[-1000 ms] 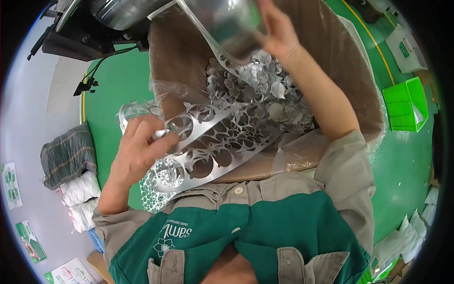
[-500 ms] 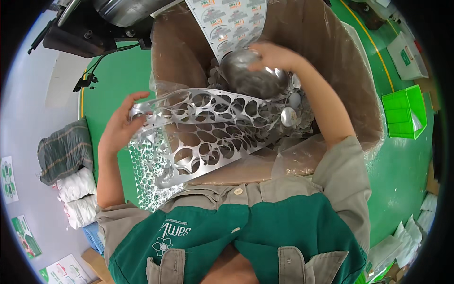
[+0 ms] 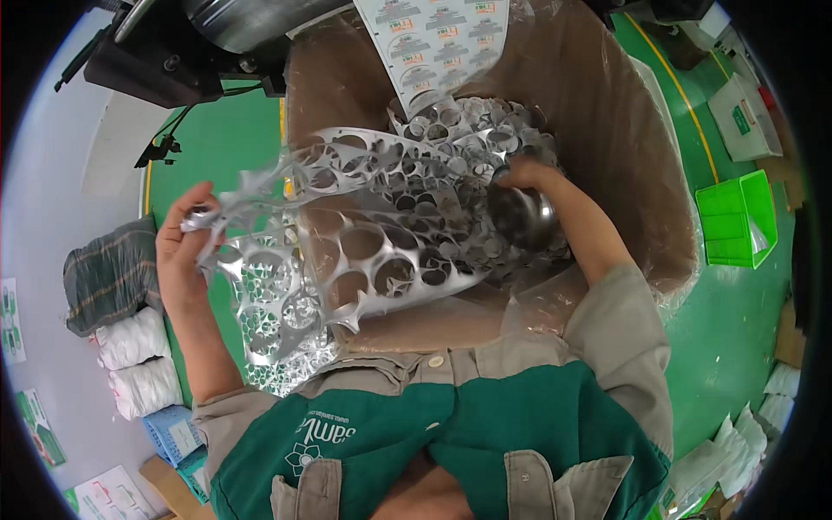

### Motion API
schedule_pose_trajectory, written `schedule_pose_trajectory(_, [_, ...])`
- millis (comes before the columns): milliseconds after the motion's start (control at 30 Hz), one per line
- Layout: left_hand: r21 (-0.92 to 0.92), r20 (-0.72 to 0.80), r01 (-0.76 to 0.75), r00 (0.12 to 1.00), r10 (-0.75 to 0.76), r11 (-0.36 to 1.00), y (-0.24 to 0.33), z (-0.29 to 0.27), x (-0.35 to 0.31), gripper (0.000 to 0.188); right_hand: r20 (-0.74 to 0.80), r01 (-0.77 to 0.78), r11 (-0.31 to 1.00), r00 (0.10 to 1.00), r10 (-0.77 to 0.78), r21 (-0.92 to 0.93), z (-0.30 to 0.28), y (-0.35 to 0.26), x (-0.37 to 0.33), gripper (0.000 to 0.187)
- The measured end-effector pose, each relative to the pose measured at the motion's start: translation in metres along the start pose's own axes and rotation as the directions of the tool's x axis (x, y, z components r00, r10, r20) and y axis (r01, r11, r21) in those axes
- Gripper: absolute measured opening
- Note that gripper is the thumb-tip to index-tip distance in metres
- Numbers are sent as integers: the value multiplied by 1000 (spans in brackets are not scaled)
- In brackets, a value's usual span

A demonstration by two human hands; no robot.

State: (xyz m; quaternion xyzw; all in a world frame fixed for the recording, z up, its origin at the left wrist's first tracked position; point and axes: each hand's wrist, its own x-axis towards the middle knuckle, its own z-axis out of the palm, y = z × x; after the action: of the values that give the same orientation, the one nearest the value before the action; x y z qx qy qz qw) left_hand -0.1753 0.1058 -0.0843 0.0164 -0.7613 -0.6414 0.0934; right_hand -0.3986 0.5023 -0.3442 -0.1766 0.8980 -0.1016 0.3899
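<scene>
My left hand (image 3: 179,247), left of the large box, is closed on the gathered end of a silver perforated foil strip (image 3: 394,302). Rows of round holes run along the strip, which stretches to the right across the box. Inside the box, my right hand (image 3: 530,176) grips the rim of a shiny metal bowl (image 3: 524,218). The bowl is tilted on its side over a heap of round foil discs (image 3: 494,117). Whether anything is in the bowl I cannot tell. A printed foil sheet (image 3: 442,39) hangs from above, its lower end reaching the heap.
The brown box (image 3: 611,139) has a clear plastic liner. More perforated foil (image 3: 269,303) hangs beside its left wall. Dark machinery (image 3: 147,61) stands at the upper left. On the green floor at the right is a green bin (image 3: 728,221); white bundles (image 3: 143,386) lie at the left.
My right hand has brought the bowl down and toward me, uncovering the disc heap. My left hand has drawn the foil strip's end further left and slightly nearer.
</scene>
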Motion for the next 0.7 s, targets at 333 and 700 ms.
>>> schedule_pose_trajectory(333, [448, 513, -379, 851, 115, 809, 46, 35, -10, 41, -503, 745, 227, 609, -613, 627, -133, -84, -119, 48])
schedule_pose_trajectory(700, [411, -176, -643, 640, 748, 647, 54, -48, -54, 15, -85, 313, 925, 938, -337, -215, 6, -10, 32, 55])
